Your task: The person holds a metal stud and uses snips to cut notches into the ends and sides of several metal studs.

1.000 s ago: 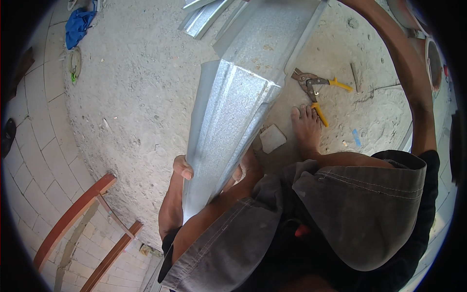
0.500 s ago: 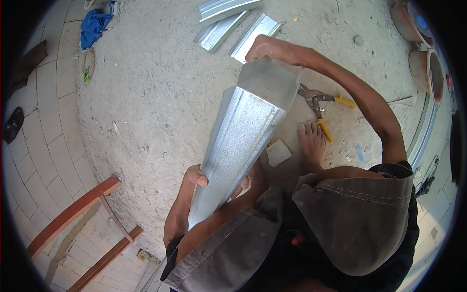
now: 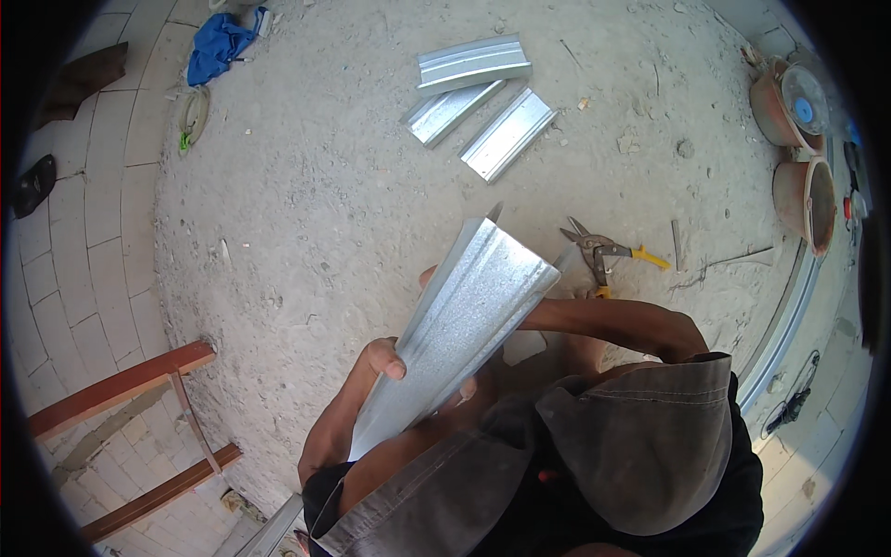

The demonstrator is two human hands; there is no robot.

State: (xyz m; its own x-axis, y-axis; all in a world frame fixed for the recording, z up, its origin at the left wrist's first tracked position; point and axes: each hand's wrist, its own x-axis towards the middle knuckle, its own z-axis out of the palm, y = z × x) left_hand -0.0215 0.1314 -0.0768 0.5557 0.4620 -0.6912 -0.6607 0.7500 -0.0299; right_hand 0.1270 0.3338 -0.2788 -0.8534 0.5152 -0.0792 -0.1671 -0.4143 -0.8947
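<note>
A long galvanized steel channel (image 3: 455,325) slants up and away from my lap, its far end raised above the dusty floor. My left hand (image 3: 385,358) is closed around its near part, thumb on the left edge and fingers showing at the right edge. My right forearm passes behind the channel from the right. Only a bit of my right hand (image 3: 427,276) shows past the left edge; its fingers are hidden. Thin metal tips stick out behind the channel's far end. Yellow-handled tin snips (image 3: 599,252) lie open on the floor to the right.
Three short channel pieces (image 3: 509,135) lie farther off. Buckets (image 3: 804,206) and a long metal profile (image 3: 789,306) are at the right. Left stand a reddish steel frame (image 3: 125,390) and a blue cloth (image 3: 220,46). A pale flat piece (image 3: 524,346) lies near my foot.
My right hand has come down from the far end to behind the channel. The end section, earlier sticking out, is now folded back out of sight. My left hand keeps its hold.
</note>
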